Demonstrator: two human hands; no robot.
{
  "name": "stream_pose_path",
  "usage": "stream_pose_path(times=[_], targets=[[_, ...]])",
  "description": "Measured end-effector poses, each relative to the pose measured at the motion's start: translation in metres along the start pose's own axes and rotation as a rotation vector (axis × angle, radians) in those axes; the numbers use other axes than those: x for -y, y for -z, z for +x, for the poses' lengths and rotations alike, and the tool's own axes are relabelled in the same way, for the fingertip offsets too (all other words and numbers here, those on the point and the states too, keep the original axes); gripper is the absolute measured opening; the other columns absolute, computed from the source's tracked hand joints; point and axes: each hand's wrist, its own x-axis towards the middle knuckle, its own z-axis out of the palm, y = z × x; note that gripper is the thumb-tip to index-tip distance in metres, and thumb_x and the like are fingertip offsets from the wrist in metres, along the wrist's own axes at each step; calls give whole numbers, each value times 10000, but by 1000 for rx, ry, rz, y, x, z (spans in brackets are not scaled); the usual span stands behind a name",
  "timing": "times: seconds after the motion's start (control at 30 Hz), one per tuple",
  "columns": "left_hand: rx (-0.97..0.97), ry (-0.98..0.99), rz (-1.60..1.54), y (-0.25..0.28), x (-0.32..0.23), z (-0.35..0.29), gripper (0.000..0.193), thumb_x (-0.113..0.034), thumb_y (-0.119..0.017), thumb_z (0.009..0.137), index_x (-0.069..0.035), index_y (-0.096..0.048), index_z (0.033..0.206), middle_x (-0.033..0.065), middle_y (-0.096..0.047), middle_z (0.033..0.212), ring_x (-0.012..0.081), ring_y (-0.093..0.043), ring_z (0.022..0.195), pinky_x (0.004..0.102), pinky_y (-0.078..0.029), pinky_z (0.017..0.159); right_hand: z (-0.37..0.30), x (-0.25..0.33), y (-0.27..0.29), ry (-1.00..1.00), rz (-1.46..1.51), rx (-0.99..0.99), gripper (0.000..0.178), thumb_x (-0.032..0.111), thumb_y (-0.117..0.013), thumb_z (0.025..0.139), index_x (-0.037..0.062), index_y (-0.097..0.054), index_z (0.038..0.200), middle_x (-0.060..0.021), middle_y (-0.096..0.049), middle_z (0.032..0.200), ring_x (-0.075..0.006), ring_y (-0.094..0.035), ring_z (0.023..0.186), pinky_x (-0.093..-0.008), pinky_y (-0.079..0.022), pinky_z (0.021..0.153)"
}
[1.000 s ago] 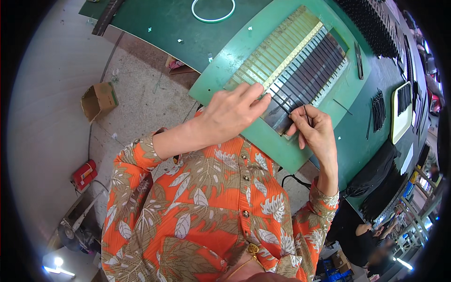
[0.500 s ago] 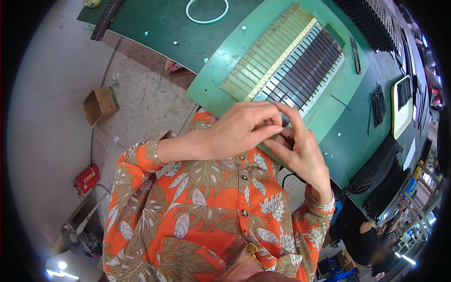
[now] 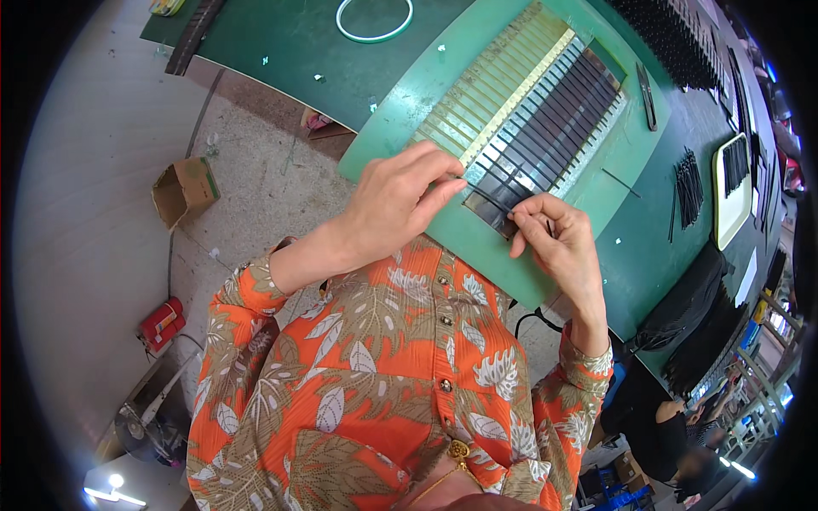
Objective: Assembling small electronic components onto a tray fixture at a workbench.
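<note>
As a thin black strip [image 3: 487,198] spans the lower end of a slotted plate [image 3: 518,98], just upper-right of frame centre, the left hand [image 3: 405,194] and right hand [image 3: 562,241] pinch it; beneath lies a green board [image 3: 400,119], far right a cream tray [image 3: 732,215]

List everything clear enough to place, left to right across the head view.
Cardboard box → left hand → right hand → slim dark tool → loose bunch of black strips → pale tray.

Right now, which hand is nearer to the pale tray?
Right. The right hand is to the left of the pale tray; the left hand is farther left, beyond the right one.
</note>
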Motion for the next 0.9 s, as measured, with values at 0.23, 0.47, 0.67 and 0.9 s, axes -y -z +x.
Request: stream_pose_path(times=[0.23, 0.47, 0.67, 0.9], targets=[[-51, -128, 146, -1, 5, -6, 154, -57, -619, 802, -18, -602, 949, 75, -546, 804, 240, -597, 650, 348, -471, 552, 1, -7, 5, -9, -51, -54, 116, 93, -534, 912, 3, -598, 876, -1, -585, 564, 4, -335, 392, -180, -221, 357], [-18, -225, 272, -4, 7, -7, 226, -33, -612, 761, -22, -610, 986, 70, -521, 839, 215, -596, 675, 320, -474, 525, 1, -6, 4, -16, -65, -68, 119, 95, -535, 911, 4, -599, 869, -2, -585, 562, 1, -337, 388, -183, -225, 357], [78, -316, 499, -5, 4, -5, 270, -48, -579, 747, -32, -608, 1014, 52, -488, 847, 184, -581, 719, 286, -479, 515, -2, -2, 4, -36, -90, -104, 133, 111, -548, 901, 21, -582, 808, 1, -585, 562, -1, -346, 390, -184, -230, 360], [169, -345, 549, -2, 0, 2, 340, -28, -577, 720, -39, -602, 1058, 46, -482, 854, 178, -581, 735, 291, -483, 510, -6, -10, 13, -44, -222, -202, 133, 105, -591, 848, 24, -549, 751, -11, -555, 530, -44, -388, 391, -231, -279, 376]])
